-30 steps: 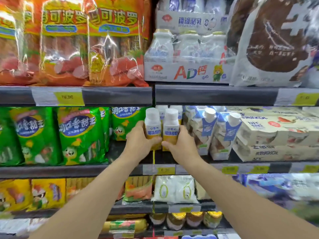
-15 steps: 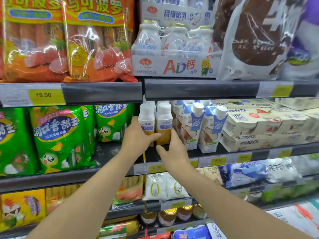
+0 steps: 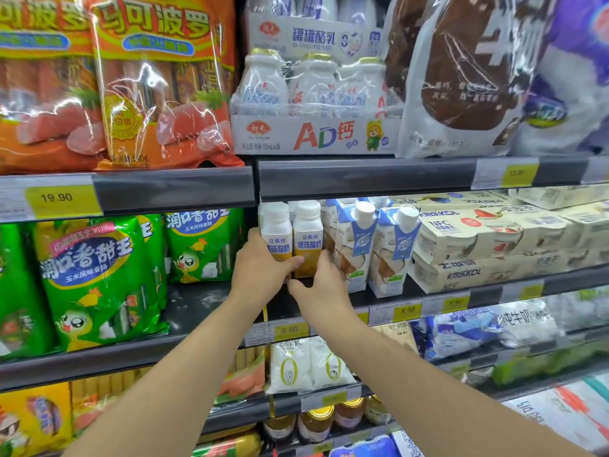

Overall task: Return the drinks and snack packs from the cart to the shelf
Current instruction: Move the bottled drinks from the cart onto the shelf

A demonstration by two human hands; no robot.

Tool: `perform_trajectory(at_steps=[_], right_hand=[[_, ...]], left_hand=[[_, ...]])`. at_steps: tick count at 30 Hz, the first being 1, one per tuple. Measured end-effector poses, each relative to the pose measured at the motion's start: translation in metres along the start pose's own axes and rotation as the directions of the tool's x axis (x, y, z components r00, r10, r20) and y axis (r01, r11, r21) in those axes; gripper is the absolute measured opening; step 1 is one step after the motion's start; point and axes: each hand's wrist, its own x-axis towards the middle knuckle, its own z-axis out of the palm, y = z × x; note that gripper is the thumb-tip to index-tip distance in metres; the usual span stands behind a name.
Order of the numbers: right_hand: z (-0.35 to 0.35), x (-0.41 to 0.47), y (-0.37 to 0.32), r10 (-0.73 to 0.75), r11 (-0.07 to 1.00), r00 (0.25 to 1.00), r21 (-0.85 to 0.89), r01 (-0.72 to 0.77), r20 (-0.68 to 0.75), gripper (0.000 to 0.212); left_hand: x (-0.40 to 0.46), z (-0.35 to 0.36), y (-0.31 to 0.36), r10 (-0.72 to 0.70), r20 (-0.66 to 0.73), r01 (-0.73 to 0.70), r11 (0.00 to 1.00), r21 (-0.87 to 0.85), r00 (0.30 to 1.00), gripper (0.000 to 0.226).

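Note:
Two white bottles with yellow bases stand side by side on the middle shelf (image 3: 201,305), tucked under the upper rail. My left hand (image 3: 258,273) grips the left bottle (image 3: 276,230) from its left side, with the thumb lying across the lower front of both. The right bottle (image 3: 307,232) stands against it. My right hand (image 3: 321,293) sits low at that bottle's base. Its fingers reach up along the bottle's right side and its thumb is spread away below. The cart is out of view.
Blue-and-white cartons (image 3: 357,245) stand right beside the bottles, with cream boxes (image 3: 478,245) farther right. Green snack packs (image 3: 95,275) fill the left of the shelf. The upper shelf rail (image 3: 362,178) hangs just above the bottle caps, under an AD drink pack (image 3: 316,136).
Both bottles went back onto the shelf and stand there. My right hand let go of the right bottle and dropped to its base. The view shifted right.

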Motion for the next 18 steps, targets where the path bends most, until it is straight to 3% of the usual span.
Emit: perform_trajectory(at_steps=[7, 18], right_hand=[[0.0039, -0.0008, 0.0033, 0.024, 0.998, 0.999, -0.057, -0.023, 0.026, 0.063], [0.007, 0.0035, 0.0011, 0.041, 0.995, 0.998, -0.096, -0.037, 0.04, 0.083]], left_hand=[[0.0051, 0.0009, -0.0053, -0.021, -0.037, 0.022, 1.0, 0.016, 0.999, 0.073], [0.004, 0.0084, -0.0048, -0.026, -0.033, 0.027, 0.999, 0.023, 0.999, 0.072]])
